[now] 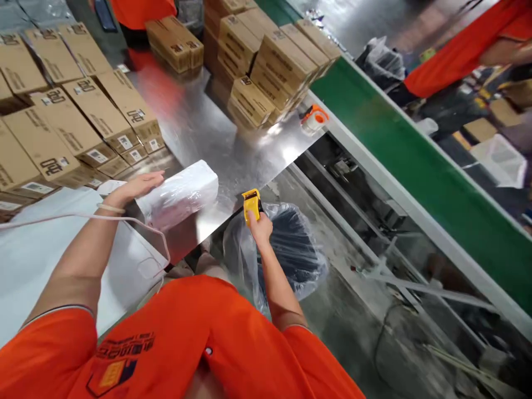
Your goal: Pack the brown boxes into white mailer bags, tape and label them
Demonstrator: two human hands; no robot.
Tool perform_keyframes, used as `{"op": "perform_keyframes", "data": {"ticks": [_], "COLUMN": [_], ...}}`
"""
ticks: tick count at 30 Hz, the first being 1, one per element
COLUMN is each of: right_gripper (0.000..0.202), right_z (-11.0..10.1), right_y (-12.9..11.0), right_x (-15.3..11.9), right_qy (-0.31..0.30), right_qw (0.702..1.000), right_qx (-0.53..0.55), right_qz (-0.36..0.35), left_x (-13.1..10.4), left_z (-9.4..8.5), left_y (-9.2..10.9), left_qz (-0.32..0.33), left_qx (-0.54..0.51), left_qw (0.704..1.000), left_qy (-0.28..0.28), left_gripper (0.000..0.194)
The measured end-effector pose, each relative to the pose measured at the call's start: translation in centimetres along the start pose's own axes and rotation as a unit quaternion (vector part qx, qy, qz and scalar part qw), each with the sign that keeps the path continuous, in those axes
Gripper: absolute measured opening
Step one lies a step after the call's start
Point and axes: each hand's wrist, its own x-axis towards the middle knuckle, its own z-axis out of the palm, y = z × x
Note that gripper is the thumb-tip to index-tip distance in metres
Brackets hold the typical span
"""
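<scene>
A white box in shiny clear wrap [183,191] lies near the front edge of the metal table. At the left end of that box is my left hand [140,185], fingers stretched out flat; whether it touches the wrap is hard to tell. My right hand [260,227] is closed around a yellow hand-held tool with a wide flat head and a dark side [251,204], probably a tape cutter. It is held to the right of the box, over the rim of a bin lined with clear plastic [320,266].
Brown cartons [54,127] are stacked at left, with more cartons [286,61] at the back. An orange tape dispenser [315,119] stands at the metal table's [195,124] corner. A green conveyor [394,144] runs along the right. A pale cord [137,221] crosses my left forearm. Two people in orange are nearby.
</scene>
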Motion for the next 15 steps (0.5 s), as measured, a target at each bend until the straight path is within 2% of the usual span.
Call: {"op": "perform_keyframes", "data": {"ticks": [1, 3, 4, 5, 7, 10, 11, 13, 15], "right_gripper": [0.051, 0.051, 0.051, 0.051, 0.049, 0.044, 0.044, 0.054, 0.070], "right_z": [0.2, 1.0, 1.5, 2.1, 3.2, 4.7, 5.0, 5.1, 5.1], "right_y": [-1.5, -4.6, -5.9, -7.1, -8.8, -9.9, -10.2, -11.1, -13.1], "right_x": [1.5, 4.3, 5.5, 6.7, 8.7, 10.3, 10.3, 9.5, 7.6], "right_qy": [0.007, 0.018, 0.022, 0.026, 0.031, 0.027, 0.033, 0.084, 0.151], "right_qw": [1.000, 1.000, 0.999, 0.999, 0.997, 0.994, 0.993, 0.987, 0.962], "right_qx": [-0.001, -0.006, -0.012, -0.018, -0.026, -0.033, -0.033, -0.012, 0.038], "right_qz": [-0.005, -0.018, -0.029, -0.043, -0.071, -0.099, -0.104, -0.136, -0.225], "left_x": [-0.7, -2.2, -2.8, -3.3, -3.8, -3.3, -2.9, -1.9, -0.8], "left_z": [-0.2, 0.5, 1.2, 1.9, 3.0, 2.8, 2.4, 1.5, 0.8], "left_y": [0.8, 3.0, 4.1, 5.1, 6.3, 6.1, 5.6, 4.5, 3.5], "left_qz": [0.030, 0.063, 0.069, 0.069, 0.061, 0.030, 0.016, -0.003, 0.005], "left_qx": [0.031, 0.125, 0.166, 0.197, 0.229, 0.235, 0.231, 0.216, 0.173], "left_qw": [0.999, 0.989, 0.982, 0.975, 0.968, 0.969, 0.971, 0.975, 0.984], "left_qy": [-0.027, -0.055, -0.063, -0.073, -0.086, -0.070, -0.062, -0.056, -0.036], "left_gripper": [0.101, 0.141, 0.150, 0.149, 0.137, 0.118, 0.115, 0.116, 0.123]}}
